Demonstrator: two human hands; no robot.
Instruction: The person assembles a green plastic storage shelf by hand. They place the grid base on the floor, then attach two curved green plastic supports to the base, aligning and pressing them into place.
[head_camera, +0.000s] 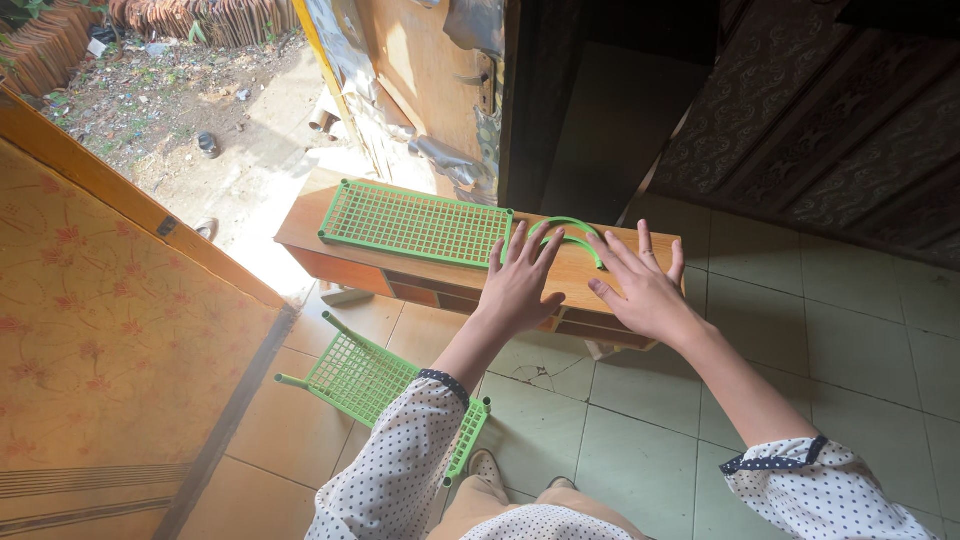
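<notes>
A flat green plastic grid panel (415, 222) lies on top of a low wooden cabinet (305, 235). To the right of it on the same top rests a curved green plastic arch piece (567, 231). My left hand (520, 285) hovers open, fingers spread, just in front of the arch and the panel's right end. My right hand (645, 290) is also open with spread fingers, close to the arch's right end. Neither hand grips anything. Both sleeves are white with dark dots.
A second green grid panel with legs (355, 380) lies on the tiled floor (850, 350) below the cabinet. An open wooden door (430, 70) stands behind. A patterned orange surface (90, 330) fills the left. My feet (490, 465) are near the floor panel.
</notes>
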